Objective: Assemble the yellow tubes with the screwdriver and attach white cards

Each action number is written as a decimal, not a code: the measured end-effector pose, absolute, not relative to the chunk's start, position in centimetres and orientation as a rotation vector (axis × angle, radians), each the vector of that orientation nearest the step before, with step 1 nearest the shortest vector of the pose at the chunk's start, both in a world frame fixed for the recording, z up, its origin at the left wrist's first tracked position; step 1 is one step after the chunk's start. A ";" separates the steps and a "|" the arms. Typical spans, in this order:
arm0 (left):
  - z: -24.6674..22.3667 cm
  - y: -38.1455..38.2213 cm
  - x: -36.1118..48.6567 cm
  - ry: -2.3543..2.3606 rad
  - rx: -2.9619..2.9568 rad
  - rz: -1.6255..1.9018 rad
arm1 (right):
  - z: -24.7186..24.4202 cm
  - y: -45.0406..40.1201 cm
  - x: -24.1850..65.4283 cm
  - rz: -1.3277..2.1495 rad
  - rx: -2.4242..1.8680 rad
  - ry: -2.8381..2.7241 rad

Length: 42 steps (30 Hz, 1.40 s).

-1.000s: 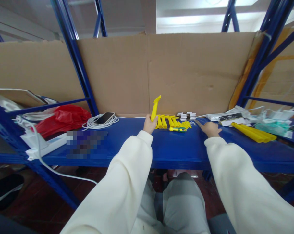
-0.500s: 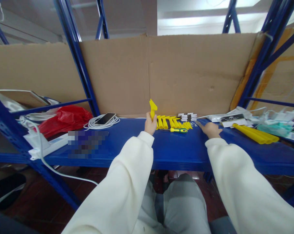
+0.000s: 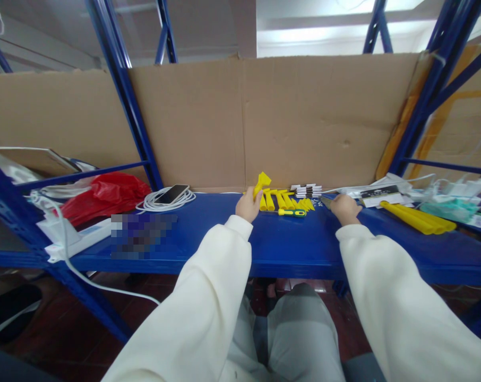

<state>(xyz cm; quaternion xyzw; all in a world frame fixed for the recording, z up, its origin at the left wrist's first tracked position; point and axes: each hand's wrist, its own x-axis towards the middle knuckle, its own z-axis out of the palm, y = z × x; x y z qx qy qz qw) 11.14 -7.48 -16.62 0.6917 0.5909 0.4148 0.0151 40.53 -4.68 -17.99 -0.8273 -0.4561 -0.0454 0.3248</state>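
My left hand (image 3: pixel 248 205) is closed round a yellow plastic piece (image 3: pixel 263 182), whose wide end points up and right. Beside it on the blue shelf (image 3: pixel 292 244) lie several yellow parts (image 3: pixel 281 200) in a row. In front of them is a yellow and green screwdriver (image 3: pixel 292 213). Behind the row sit small black and white pieces (image 3: pixel 306 190). My right hand (image 3: pixel 345 208), at the right of the row, has its fingers closed on a grey flat tool (image 3: pixel 325 201) that rests low over the shelf; its handle is hidden.
Long yellow tubes (image 3: pixel 418 218) and a black and white card (image 3: pixel 380 196) lie at the right. To the left are a phone (image 3: pixel 172 194) on a coiled white cable, a red bag (image 3: pixel 109 195) and a white power strip (image 3: pixel 81 239). Cardboard (image 3: pixel 296 122) stands behind.
The yellow piece in my left hand has tilted to the right and dropped a little. My right hand has shifted slightly, its fingers now drawn in round the grey tool.
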 end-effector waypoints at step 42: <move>-16.9 -7.4 11.4 2.039 2.262 0.890 | -16.9 -5.3 30.2 0.792 -1.304 -1.537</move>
